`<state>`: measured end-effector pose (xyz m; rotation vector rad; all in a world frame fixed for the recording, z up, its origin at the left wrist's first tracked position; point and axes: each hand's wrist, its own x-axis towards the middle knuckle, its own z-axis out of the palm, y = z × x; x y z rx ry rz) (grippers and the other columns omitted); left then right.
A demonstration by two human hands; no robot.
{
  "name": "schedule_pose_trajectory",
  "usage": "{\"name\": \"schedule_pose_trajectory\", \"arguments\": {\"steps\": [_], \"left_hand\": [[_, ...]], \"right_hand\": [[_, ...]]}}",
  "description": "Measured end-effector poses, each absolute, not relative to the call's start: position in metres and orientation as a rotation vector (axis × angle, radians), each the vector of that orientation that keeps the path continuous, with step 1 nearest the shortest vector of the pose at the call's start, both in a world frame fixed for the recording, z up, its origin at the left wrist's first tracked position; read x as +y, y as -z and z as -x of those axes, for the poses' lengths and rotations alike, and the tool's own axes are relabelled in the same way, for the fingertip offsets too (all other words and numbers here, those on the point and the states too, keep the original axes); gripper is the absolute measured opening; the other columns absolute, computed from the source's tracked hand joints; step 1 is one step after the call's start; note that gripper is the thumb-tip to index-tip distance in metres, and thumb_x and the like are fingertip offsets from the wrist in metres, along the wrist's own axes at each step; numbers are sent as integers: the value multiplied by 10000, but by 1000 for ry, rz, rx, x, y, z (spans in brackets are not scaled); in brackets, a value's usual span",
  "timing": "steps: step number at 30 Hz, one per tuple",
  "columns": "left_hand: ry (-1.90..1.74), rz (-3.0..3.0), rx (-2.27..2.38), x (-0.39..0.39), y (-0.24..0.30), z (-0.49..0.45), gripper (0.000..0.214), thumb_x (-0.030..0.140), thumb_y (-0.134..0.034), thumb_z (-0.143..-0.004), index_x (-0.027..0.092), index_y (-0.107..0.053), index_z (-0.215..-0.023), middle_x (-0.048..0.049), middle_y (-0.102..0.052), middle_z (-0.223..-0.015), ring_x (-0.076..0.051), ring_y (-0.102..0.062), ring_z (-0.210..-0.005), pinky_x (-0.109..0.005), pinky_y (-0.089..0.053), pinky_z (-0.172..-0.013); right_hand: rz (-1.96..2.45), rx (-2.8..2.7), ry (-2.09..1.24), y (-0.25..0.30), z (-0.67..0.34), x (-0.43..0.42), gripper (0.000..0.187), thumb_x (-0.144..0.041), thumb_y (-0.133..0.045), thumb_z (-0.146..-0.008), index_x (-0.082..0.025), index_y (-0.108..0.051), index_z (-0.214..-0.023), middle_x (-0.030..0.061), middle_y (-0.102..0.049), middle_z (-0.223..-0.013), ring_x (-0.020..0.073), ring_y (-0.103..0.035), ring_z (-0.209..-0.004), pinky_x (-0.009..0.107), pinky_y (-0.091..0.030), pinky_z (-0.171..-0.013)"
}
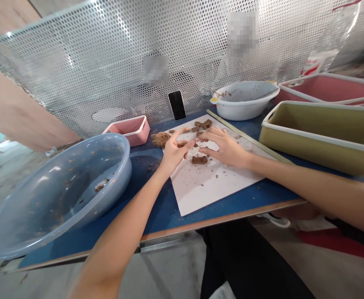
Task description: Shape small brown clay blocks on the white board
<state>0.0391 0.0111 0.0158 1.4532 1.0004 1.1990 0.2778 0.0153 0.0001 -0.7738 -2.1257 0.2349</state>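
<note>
My left hand (176, 150) is over the left part of a white board (194, 193), index finger and thumb apart, the other fingers partly curled. Facing it from the right is my right hand (224, 146), its fingers spread and pointing left, nothing visibly gripped. The hands' fingertips come close together above the board. Just below them lies a brown clay-like piece (199, 160). Beyond the fingers are more brown pieces (204, 123), one of them cross-shaped. A rough brown lump (160, 140) sits by the board's left edge. What lies under my fingers is partly hidden.
A large blue basin (124, 166) stands at left, with a small pink bin (141, 133) behind it. A phone (177, 105) leans against the perforated metal screen (113, 62). At right are a pale stick (247, 137), a white basin (240, 111), a green bin (318, 149) and a pink bin (331, 87).
</note>
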Motion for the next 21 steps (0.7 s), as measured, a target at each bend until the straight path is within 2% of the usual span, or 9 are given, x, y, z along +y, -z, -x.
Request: {"name": "schedule_pose_trajectory", "arguments": {"steps": [2, 6, 13, 17, 21], "left_hand": [[-1177, -1488, 990, 8, -16, -41, 790, 526, -1029, -845, 219, -705, -1496, 42, -708, -724, -70, -489, -510, -208, -411, -524], [-1168, -1543, 943, 7, -15, -42, 807, 548, -1011, -861, 228, -696, -1532, 50, -687, -690, -79, -498, -506, -214, -414, -528], [-1120, -1579, 919, 6, -17, -44, 873, 572, -1017, -844, 233, -664, -1567, 13, -768, -801, -75, -504, -516, -221, -410, -538], [-1225, -1682, 1071, 12, -12, -40, 694, 414, -985, -909, 241, -682, -1509, -35, -830, -939, -120, -595, -614, -241, -473, -627], [-1312, -1893, 1324, 19, -9, -31, 602, 152, -942, -898, 257, -700, -1439, -38, -844, -981, -196, -701, -829, -286, -541, -846]], "right_hand": [[720, -2102, -242, -2, -279, 17, 226, -481, -647, -1137, -308, -771, -1214, 92, -773, -1159, 328, -705, -1149, 579, -548, -1088], [676, -2036, -297, -2, -280, 20, 227, -500, -744, -1089, -297, -827, -1148, 91, -768, -1133, 321, -717, -1118, 558, -583, -1053], [623, -2046, -333, 0, -278, 19, 204, -470, -761, -1074, -290, -849, -1113, 91, -773, -1108, 322, -715, -1088, 574, -597, -1048], [673, -2074, -288, 0, -282, 20, 250, -472, -755, -1074, -288, -838, -1221, 99, -757, -1143, 328, -714, -1107, 586, -595, -1063], [708, -2099, -238, 1, -290, 27, 283, -478, -719, -1090, -317, -830, -1294, 94, -747, -1159, 343, -710, -1170, 610, -570, -1102]]}}
